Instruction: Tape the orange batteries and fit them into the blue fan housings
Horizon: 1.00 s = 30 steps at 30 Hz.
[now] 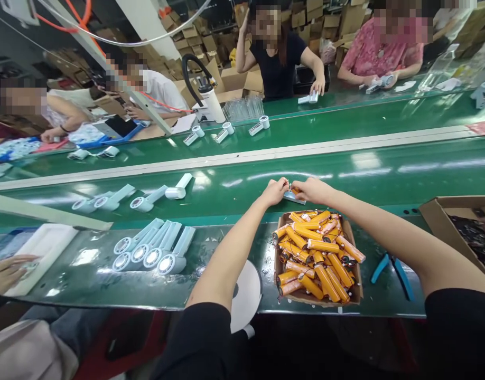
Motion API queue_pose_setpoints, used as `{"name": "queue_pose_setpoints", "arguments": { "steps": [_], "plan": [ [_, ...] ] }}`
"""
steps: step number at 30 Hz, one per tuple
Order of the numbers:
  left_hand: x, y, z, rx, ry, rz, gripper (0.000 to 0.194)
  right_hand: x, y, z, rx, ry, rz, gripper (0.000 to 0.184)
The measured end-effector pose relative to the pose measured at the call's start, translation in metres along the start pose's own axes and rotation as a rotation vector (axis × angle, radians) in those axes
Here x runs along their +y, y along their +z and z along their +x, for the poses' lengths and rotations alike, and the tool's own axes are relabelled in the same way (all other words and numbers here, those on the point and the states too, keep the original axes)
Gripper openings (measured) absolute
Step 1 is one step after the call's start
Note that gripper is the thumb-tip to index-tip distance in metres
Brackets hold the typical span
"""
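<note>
No readable text anywhere: orange battery cells (322, 258), cardboard boxes (195, 37) at upper frame, pale handheld fan bodies (155, 250) at lower left all show no legible print.

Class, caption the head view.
Both hands pinch a small part above a box of orange cells.

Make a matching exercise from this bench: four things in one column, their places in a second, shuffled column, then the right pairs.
Things:
1. shallow cardboard box of orange cylindrical battery cells
2. blue-handled cutting pliers
3. row of pale blue plastic fan housings
4. small pale blue part

Places:
A. lying right of the box
B. held between the left hand and right hand
C. under the person's forearms
D. left of the left arm

Pairs: 1-C, 2-A, 3-D, 4-B
</note>
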<state>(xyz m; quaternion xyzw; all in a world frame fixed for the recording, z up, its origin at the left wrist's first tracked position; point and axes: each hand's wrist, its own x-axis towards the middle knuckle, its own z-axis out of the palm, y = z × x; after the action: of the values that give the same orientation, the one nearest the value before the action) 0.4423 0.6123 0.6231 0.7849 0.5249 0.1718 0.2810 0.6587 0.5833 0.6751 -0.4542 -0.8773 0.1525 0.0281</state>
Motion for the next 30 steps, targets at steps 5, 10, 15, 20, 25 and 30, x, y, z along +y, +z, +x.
{"name": "queue_pose_setpoints", "arguments": {
  "steps": [5, 10, 15, 20, 25, 30],
  "plan": [
    [0.008, 0.005, 0.002, 0.009, -0.046, -0.054, 0.024, -0.013, 0.006, 0.004, -0.091, 0.013, -0.157, 0.035],
    [0.031, 0.002, 0.006, 0.024, -0.111, -0.067, 0.033, -0.032, -0.015, 0.024, -0.201, -0.022, -0.215, 0.025],
    [0.055, -0.03, -0.035, 0.041, -0.095, -0.039, 0.059, -0.03, -0.066, -0.018, -0.134, 0.019, -0.16, 0.036],
    [0.019, -0.057, -0.225, -0.189, 0.224, 0.102, 0.076, -0.049, -0.055, -0.163, 0.396, 0.029, 0.325, 0.041],
    [-0.026, -0.061, -0.38, -0.389, -0.082, 0.401, 0.101, -0.1, 0.008, -0.274, 0.542, 0.082, 0.604, 0.038],
    [-0.028, -0.057, -0.387, -0.463, -0.011, 0.434, 0.106, -0.159, 0.062, -0.292, 0.602, 0.131, 0.716, 0.042]
  ]
}}
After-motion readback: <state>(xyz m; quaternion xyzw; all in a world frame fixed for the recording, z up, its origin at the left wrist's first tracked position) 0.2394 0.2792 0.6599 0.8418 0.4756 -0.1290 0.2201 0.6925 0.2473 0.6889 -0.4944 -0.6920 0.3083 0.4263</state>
